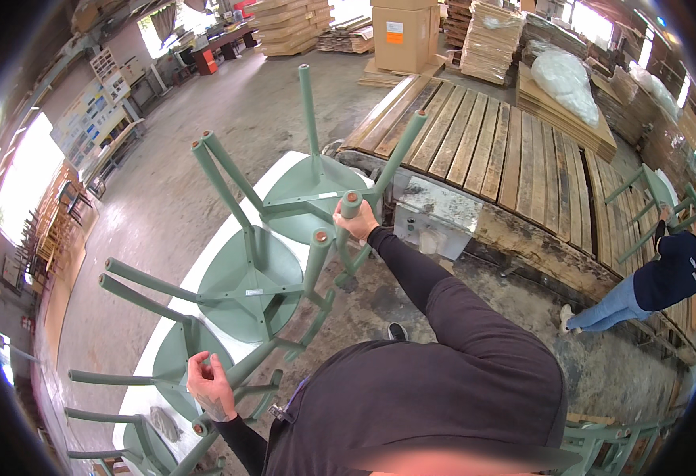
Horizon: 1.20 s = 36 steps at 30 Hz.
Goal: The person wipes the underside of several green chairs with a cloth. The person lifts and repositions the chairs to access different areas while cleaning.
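Note:
Several green chairs lie upside down in a row on a long white-topped table (283, 165), legs pointing up. My right hand (357, 225) is wrapped round a chair leg (351, 205) just below its brown tip, on the farthest chair (304, 186). Nearer to me is a second upturned chair (245, 274), its round seat underside and crossed braces showing. Over the third chair (175, 349) hovers my left hand (211, 389), its fingers curled in; whatever they may hold is hidden. A grey crumpled cloth or glove (165, 424) rests on the table beside the nearest chair (143, 444).
A slatted wooden platform (475, 151) runs along the right. Beside it a co-worker in dark top and jeans (657, 274) handles another green chair (645, 198). Cardboard boxes (403, 36) and wrapped stacks (494, 40) stand at the back. More green chairs (625, 448) are lower right.

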Tool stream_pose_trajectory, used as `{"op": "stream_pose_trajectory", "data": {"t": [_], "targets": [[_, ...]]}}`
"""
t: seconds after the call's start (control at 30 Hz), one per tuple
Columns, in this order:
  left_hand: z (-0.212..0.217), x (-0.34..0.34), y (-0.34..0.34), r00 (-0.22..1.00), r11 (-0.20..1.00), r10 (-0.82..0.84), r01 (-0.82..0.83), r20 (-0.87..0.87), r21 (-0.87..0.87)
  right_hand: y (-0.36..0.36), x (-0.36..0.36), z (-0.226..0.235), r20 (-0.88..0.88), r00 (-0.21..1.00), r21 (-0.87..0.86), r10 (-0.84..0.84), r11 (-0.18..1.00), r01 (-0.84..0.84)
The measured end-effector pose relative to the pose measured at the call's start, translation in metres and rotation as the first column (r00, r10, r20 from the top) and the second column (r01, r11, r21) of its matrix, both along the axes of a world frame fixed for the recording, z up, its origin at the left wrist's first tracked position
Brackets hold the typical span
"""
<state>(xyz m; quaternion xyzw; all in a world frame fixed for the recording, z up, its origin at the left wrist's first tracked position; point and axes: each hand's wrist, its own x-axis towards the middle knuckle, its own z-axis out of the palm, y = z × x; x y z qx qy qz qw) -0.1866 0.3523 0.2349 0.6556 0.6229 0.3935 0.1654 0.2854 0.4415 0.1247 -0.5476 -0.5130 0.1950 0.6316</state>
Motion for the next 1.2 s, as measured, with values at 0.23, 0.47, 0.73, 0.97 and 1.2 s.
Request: {"op": "stream_pose_trajectory", "data": {"t": [0.23, 0.47, 0.73, 0.97, 1.2], "targets": [[-0.007, 0.002, -0.003, 0.997, 0.99, 0.056, -0.048, -0.057, 0.135, 0.0, -0.001, 0.001, -0.006, 1.0, -0.015, 0.015, 1.0, -0.015], [0.0, 0.002, -0.001, 0.998, 0.998, 0.035, -0.032, -0.055, 0.048, 0.002, 0.0, -0.002, 0.015, 1.0, -0.004, 0.023, 1.0, -0.023], [0.0, 0.002, 0.001, 0.999, 0.996, -0.002, 0.005, -0.032, 0.089, 0.001, -0.001, -0.001, -0.022, 1.0, -0.005, 0.016, 1.0, -0.016], [0.002, 0.003, -0.003, 1.0, 1.0, -0.012, 0.013, 0.029, -0.016, 0.002, -0.001, -0.002, 0.0, 1.0, -0.002, 0.016, 1.0, -0.016], [0.0, 0.004, -0.001, 0.997, 0.998, -0.033, 0.035, 0.066, -0.042, 0.004, 0.003, -0.008, -0.002, 1.0, 0.006, -0.014, 1.0, 0.014]]}}
